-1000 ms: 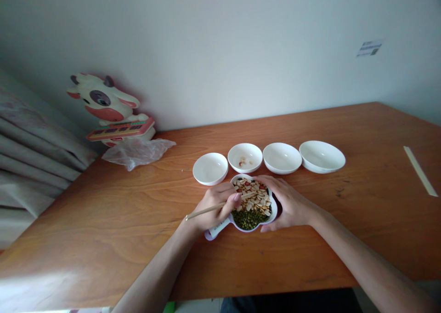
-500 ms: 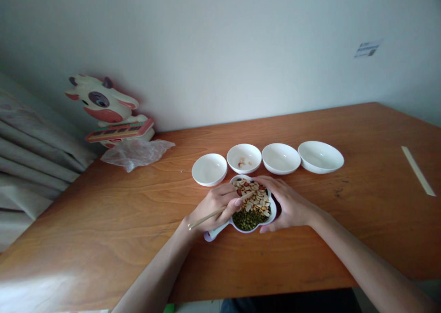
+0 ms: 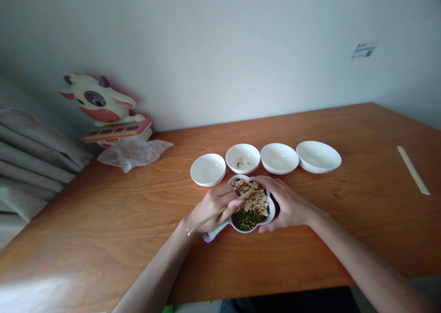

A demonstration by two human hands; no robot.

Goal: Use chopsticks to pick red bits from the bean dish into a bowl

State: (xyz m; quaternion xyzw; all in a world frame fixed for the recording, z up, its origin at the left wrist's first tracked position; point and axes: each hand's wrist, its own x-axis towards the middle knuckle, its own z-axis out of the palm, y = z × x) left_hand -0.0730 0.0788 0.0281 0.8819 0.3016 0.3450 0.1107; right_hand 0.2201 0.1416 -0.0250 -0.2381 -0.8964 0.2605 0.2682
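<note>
Four white bowls point(image 3: 279, 158), one lobed dish point(image 3: 270, 216), two hands point(image 3: 212, 207) point(image 3: 288, 202).

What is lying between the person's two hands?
Between the left hand and right hand, the head view shows a white flower-shaped dish holding pale sliced nuts and small green beans.

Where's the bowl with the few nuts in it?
In the head view, that white bowl is second from the left of four in a row, just beyond the lobed dish of nuts and green beans.
</note>
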